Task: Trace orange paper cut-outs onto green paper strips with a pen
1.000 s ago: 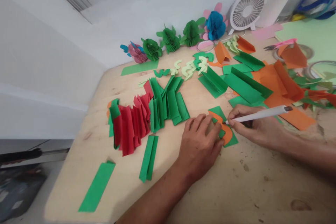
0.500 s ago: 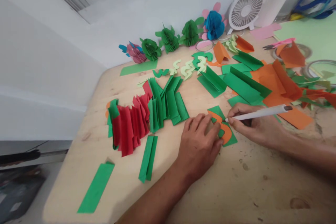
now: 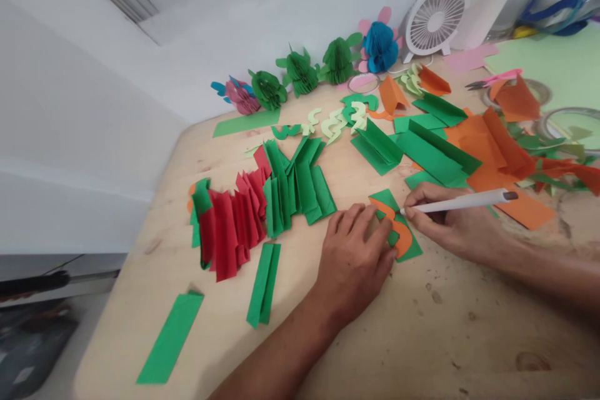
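A white pen (image 3: pixel 462 202) with a dark end is gripped in my right hand (image 3: pixel 450 215), its tip at the edge of a curvy orange paper cutout (image 3: pixel 402 239). The cutout lies on a green piece of paper (image 3: pixel 412 250) on the wooden table. My left hand (image 3: pixel 356 253) rests palm down, its fingertips on the left edge of the cutout and the green paper. Left of it stand folded green strips (image 3: pixel 300 187) and folded red strips (image 3: pixel 237 225) in a row. One narrow folded green strip (image 3: pixel 264 284) lies nearer me.
Along the wall stand several honeycomb paper figures (image 3: pixel 300 72) and a white fan (image 3: pixel 435 19). Folded green papers (image 3: pixel 438 150), orange papers (image 3: pixel 487 144) and pink-handled scissors (image 3: pixel 501 77) lie on the right. A flat green strip (image 3: pixel 171 339) lies near the table's left edge.
The camera view shifts very slightly. Both hands, the pen and the cutout stay in practically the same place.
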Action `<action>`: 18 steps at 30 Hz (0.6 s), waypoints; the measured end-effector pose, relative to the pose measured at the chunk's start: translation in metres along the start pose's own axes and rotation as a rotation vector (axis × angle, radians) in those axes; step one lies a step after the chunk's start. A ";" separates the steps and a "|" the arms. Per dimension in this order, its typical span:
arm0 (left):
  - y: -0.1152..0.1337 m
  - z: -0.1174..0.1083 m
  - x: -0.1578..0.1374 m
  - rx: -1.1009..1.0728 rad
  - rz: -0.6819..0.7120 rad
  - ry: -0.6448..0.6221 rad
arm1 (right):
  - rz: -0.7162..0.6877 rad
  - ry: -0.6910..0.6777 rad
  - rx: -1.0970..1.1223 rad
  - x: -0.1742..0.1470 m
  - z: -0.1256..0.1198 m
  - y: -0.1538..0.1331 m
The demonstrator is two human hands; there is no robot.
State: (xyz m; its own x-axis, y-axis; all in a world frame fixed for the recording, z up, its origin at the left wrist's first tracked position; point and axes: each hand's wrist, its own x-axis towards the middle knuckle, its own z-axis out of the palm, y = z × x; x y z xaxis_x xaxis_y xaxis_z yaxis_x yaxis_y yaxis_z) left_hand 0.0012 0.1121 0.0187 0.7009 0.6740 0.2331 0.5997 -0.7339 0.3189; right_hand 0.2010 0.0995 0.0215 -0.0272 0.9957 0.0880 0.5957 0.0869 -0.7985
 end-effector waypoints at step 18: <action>0.000 0.000 -0.001 0.001 -0.007 -0.004 | -0.048 -0.008 -0.052 0.001 -0.001 -0.001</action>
State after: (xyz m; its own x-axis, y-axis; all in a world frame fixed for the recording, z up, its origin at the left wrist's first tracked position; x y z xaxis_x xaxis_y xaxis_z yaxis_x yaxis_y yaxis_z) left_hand 0.0009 0.1115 0.0181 0.6980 0.6790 0.2275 0.6053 -0.7292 0.3192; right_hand 0.2007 0.1000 0.0228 -0.0625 0.9907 0.1206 0.6343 0.1327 -0.7616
